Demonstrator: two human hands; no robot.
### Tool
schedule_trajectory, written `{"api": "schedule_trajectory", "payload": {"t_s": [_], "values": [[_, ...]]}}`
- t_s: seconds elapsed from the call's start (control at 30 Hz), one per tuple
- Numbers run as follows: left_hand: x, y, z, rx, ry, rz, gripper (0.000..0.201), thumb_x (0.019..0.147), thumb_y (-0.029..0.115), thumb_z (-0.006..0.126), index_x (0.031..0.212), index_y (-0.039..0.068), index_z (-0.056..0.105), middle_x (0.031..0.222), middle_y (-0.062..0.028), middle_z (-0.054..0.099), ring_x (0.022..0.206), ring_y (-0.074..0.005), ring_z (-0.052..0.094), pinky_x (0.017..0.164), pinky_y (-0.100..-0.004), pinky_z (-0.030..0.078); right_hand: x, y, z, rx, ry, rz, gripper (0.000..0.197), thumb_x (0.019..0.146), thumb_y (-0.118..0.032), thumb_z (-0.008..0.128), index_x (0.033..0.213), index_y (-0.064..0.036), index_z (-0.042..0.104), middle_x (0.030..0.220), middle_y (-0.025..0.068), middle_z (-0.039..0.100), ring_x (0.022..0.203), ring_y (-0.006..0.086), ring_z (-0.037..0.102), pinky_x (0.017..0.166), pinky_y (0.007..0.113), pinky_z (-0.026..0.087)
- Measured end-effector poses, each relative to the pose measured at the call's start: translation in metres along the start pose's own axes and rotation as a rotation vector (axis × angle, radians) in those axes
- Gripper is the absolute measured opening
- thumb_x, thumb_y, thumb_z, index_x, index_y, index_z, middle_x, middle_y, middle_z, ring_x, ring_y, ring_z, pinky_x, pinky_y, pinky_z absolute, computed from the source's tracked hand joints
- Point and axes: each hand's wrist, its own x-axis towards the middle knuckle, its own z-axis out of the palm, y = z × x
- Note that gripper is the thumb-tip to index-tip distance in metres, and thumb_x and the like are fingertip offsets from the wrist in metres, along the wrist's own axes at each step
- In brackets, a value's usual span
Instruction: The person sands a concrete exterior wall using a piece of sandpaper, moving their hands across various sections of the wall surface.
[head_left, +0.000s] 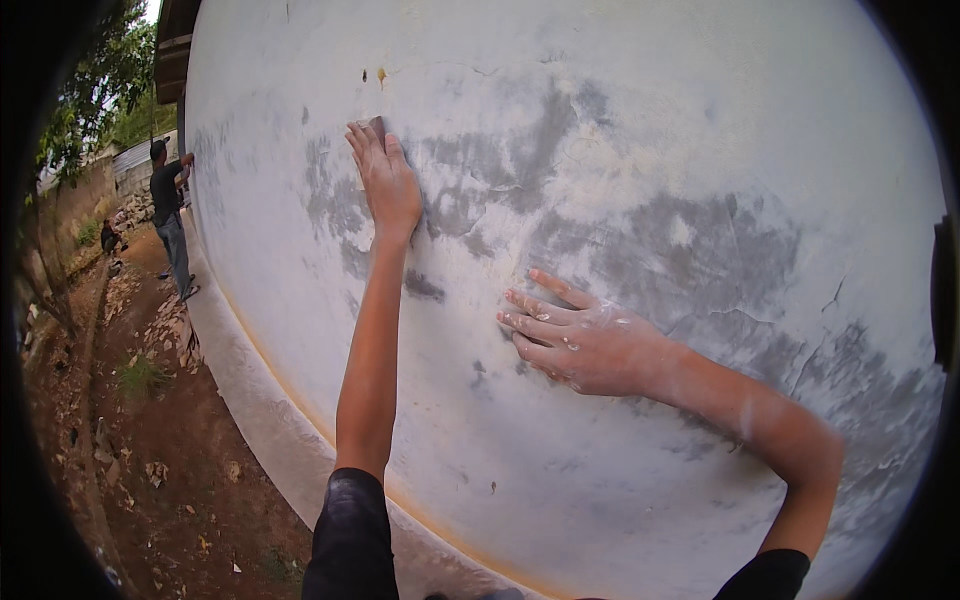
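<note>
A whitish wall (480, 400) with grey bare patches and peeling paint fills most of the view. Stretched up against its upper left part is my left hand (388, 190), closed over a dark brown piece of sandpaper (377, 127); only an edge of the piece shows past the fingers, and the palm hides the rest. Lower and to the right, my right hand (590, 345) lies on the wall with its fingers apart. White dust coats its fingers and forearm. No object shows under it.
A concrete ledge (250, 400) runs along the wall's foot, beside brown soil with dry leaves (180, 470). Farther off at left, a person (168, 215) in dark clothes and a cap stands at the wall. Another person (110, 237) sits behind. Trees (95, 95) rise beyond.
</note>
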Motion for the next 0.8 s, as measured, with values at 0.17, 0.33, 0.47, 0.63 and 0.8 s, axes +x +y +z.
{"api": "schedule_trajectory", "payload": {"t_s": [0.17, 0.33, 0.47, 0.63, 0.8], "values": [[0.010, -0.009, -0.019, 0.121, -0.110, 0.167, 0.063, 0.112, 0.036, 0.026, 0.158, -0.007, 0.021, 0.167, -0.0215, 0.017, 0.157, -0.0340, 0.010, 0.128, -0.0423, 0.011, -0.002, -0.001, -0.001, 0.029, -0.017, -0.011, 0.021, 0.100, -0.018, 0.051, 0.114, -0.0085, 0.064, 0.145, 0.0098, 0.056, 0.148, 0.0235, 0.038, 0.130, 0.051, 0.012], [0.025, 0.006, -0.006, 0.083, -0.086, 0.089, 0.063, 0.111, 0.036, 0.027, 0.157, -0.007, 0.021, 0.167, -0.0219, 0.019, 0.157, -0.0334, 0.011, 0.127, -0.0407, 0.014, -0.003, -0.001, 0.002, 0.028, 0.006, -0.006, 0.023, 0.100, -0.019, 0.051, 0.115, -0.0082, 0.064, 0.144, 0.0093, 0.058, 0.147, 0.0228, 0.040, 0.129, 0.050, 0.015], [0.035, -0.007, -0.009, -0.014, -0.061, 0.185, 0.065, 0.111, 0.036, 0.030, 0.157, -0.008, 0.019, 0.167, -0.0228, 0.016, 0.157, -0.0338, 0.009, 0.127, -0.0410, 0.014, -0.002, -0.004, -0.001, 0.036, 0.002, 0.007, 0.023, 0.100, -0.019, 0.052, 0.116, -0.0084, 0.063, 0.143, 0.0095, 0.058, 0.146, 0.0224, 0.040, 0.129, 0.050, 0.015], [0.058, -0.016, -0.013, -0.016, -0.082, 0.170, 0.064, 0.111, 0.035, 0.029, 0.158, -0.008, 0.018, 0.168, -0.0225, 0.013, 0.157, -0.0341, 0.010, 0.127, -0.0423, 0.015, -0.004, -0.005, -0.003, 0.004, -0.009, -0.010, 0.021, 0.100, -0.024, 0.056, 0.113, -0.0080, 0.062, 0.141, 0.0076, 0.059, 0.145, 0.0222, 0.041, 0.129, 0.052, 0.015], [0.003, 0.022, -0.004, 0.065, -0.182, 0.261, 0.060, 0.112, 0.033, 0.028, 0.159, -0.004, 0.020, 0.169, -0.0194, 0.014, 0.156, -0.0336, 0.013, 0.126, -0.0431, 0.016, -0.013, 0.002, -0.013, 0.006, 0.017, 0.054, 0.020, 0.100, -0.024, 0.056, 0.113, -0.0095, 0.064, 0.141, 0.0069, 0.059, 0.145, 0.0216, 0.042, 0.129, 0.054, 0.011]]}}
